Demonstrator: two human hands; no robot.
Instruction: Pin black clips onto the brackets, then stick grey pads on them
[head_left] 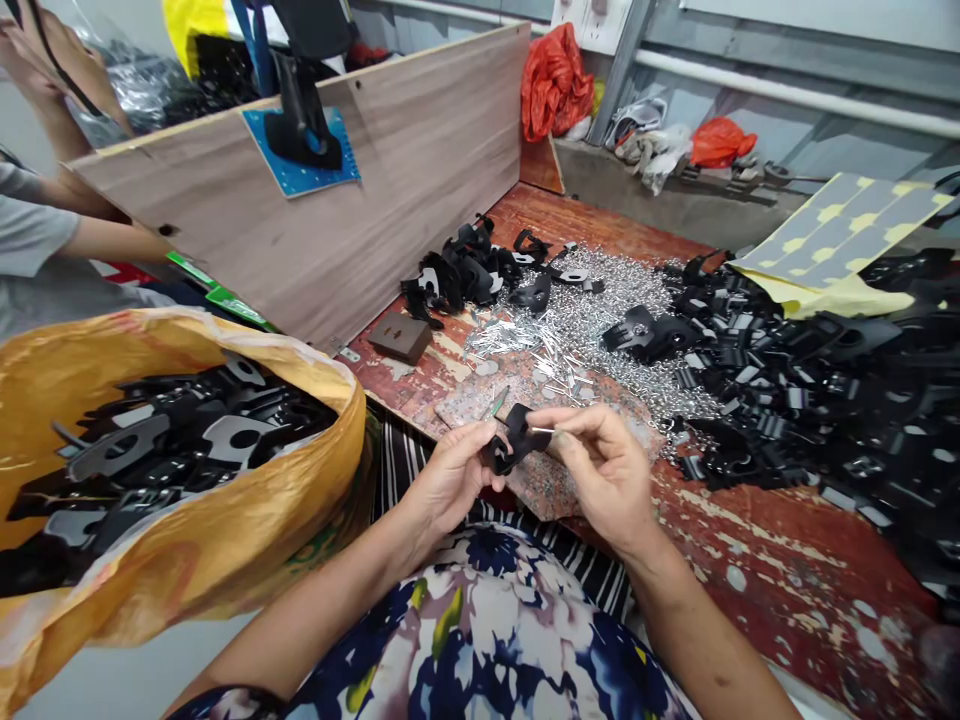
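Note:
In the head view, my left hand (465, 465) grips a small black plastic part (516, 437) by its left side. My right hand (606, 465) pinches a thin metal pin (543, 430) between thumb and fingers, its tip at the right side of the black part. Whether the pin has entered the part I cannot tell. Both hands are above a speckled stone slab (551, 490). Just beyond them lies a heap of loose silvery pins (555, 365), and behind it a spread of small shiny metal pieces (630, 285).
A large pile of black parts (810, 390) covers the right of the worn red table. More black parts fill a yellow sack (330, 470) at my left. A brown block (401, 337) sits by the wooden partition (420, 150). Beyond it is another person's arm (97, 235).

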